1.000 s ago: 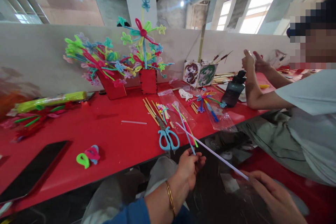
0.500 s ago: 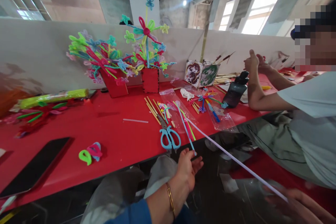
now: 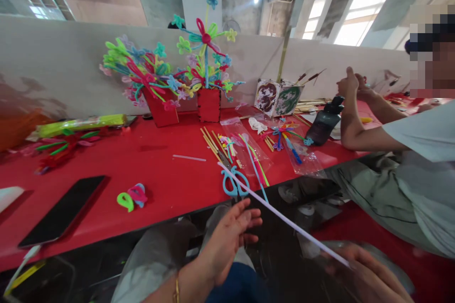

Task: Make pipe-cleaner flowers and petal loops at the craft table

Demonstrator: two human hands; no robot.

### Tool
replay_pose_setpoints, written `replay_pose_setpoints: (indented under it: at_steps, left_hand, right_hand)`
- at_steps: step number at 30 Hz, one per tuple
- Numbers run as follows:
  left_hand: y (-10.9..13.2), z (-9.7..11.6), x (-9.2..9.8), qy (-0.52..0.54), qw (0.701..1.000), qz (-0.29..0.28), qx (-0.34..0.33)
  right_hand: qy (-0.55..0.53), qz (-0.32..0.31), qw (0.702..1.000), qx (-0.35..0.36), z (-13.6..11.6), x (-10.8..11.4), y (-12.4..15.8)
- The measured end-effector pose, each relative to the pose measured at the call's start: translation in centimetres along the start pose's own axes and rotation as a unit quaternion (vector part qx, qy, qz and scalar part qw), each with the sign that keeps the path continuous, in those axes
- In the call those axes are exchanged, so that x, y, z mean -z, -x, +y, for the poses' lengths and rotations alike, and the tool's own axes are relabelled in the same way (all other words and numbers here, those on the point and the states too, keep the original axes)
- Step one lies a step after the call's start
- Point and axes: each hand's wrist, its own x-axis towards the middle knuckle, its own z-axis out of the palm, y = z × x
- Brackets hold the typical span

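Observation:
A long pale lilac pipe cleaner (image 3: 284,218) slants from the lower right up toward the table, its far end crossing the scissors. My right hand (image 3: 369,272), partly blurred, is closed round its lower end. With fingers spread and nothing in them, my left hand (image 3: 236,229) hovers just off the table's front edge, below the blue-handled scissors (image 3: 231,188). A light blue pipe cleaner (image 3: 256,168) and a yellow-green one (image 3: 263,174) lie on a clear plastic bag beside the scissors. A short lilac piece (image 3: 189,157) rests on the red table (image 3: 159,170).
A black phone (image 3: 64,210) and a small coiled pipe-cleaner piece (image 3: 132,197) lie on the left. Two red pots (image 3: 209,105) hold pipe-cleaner flowers at the back. A dark bottle (image 3: 324,122) stands near a co-worker's arm (image 3: 355,123) on the right.
My left hand has come away from the light blue pipe cleaner's end and shifted left. My right hand has moved left, bringing the lilac pipe cleaner over the scissors. The view has turned slightly.

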Motion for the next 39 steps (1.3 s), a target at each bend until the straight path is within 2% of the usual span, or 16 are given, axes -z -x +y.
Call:
replay_pose_setpoints:
  at_steps: [2,6,10,12,14,16,18,20,22,24,26,29,34,39]
  left_hand:
    - [1.0,2.3,0.5,0.021,0.998,0.006,-0.051]
    - [2.8,5.4,2.6,0.031,0.989,0.087,-0.119]
    - [5.2,6.5,5.6,0.012,0.981,0.112,-0.157]
    - [6.4,6.4,6.8,-0.01,0.978,0.122,-0.166]
    - [7.5,5.9,7.5,-0.044,0.977,0.13,-0.162]
    - [8.4,5.2,7.7,-0.075,0.977,0.13,-0.152]
    - [9.2,4.5,7.8,-0.098,0.975,0.123,-0.156]
    - [10.0,4.2,8.2,-0.133,0.966,0.125,-0.186]
    - [10.9,4.4,9.0,-0.175,0.947,0.15,-0.225]
    - [11.6,4.9,10.2,-0.205,0.924,0.191,-0.26]
    - [12.1,5.6,11.2,-0.224,0.909,0.221,-0.274]
    - [12.5,6.3,12.2,-0.27,0.895,0.229,-0.27]
    - [12.8,6.7,11.9,-0.376,0.86,0.218,-0.269]
    - [12.9,6.7,11.6,-0.408,0.843,0.221,-0.271]
  right_hand:
    - [0.006,-0.041,0.999,-0.005,0.4,-1.6,0.0]
    - [0.069,-0.129,0.989,-0.02,2.2,-3.4,-0.7]
    - [0.195,-0.194,0.961,-0.008,3.9,-4.6,-2.3]
    - [0.273,-0.21,0.939,0.016,3.9,-6.1,-2.8]
    - [0.32,-0.223,0.918,0.073,3.0,-8.8,-2.6]
    - [0.322,-0.256,0.901,0.14,1.6,-12.7,-1.7]
    - [0.285,-0.333,0.877,0.196,0.4,-16.9,-0.4]
    - [0.241,-0.411,0.852,0.216,-0.3,-20.6,0.6]
    - [0.233,-0.414,0.85,0.227,-0.4,-23.0,1.1]
    - [0.261,-0.387,0.848,0.25,-0.3,-24.0,1.0]
    - [0.304,-0.359,0.835,0.284,-0.2,-24.0,0.8]
    - [0.37,-0.323,0.807,0.328,-0.7,-23.4,0.6]
    - [0.443,-0.281,0.772,0.36,-1.6,-23.5,0.9]
    - [0.444,-0.293,0.752,0.389,-1.9,-24.4,1.2]
